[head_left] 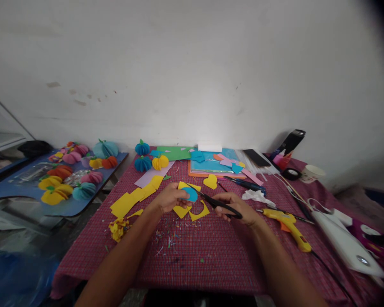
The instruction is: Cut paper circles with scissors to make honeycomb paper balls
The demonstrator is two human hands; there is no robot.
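Your tabletop [211, 256] wears a red checked cloth littered with paper scraps and stands against a plain white wall [192, 64]. Your left hand [171, 198] has its grip closed on a blue paper circle [190, 195] backed by yellow paper, near the tabletop's middle. Your right hand [235, 207] has its grip closed through the handles of black scissors [216, 202], blades pointing at the circle. A yellow glue gun [289, 224] lies just right. Paper pumpkins [70, 175] crowd a blue side table [22, 192].
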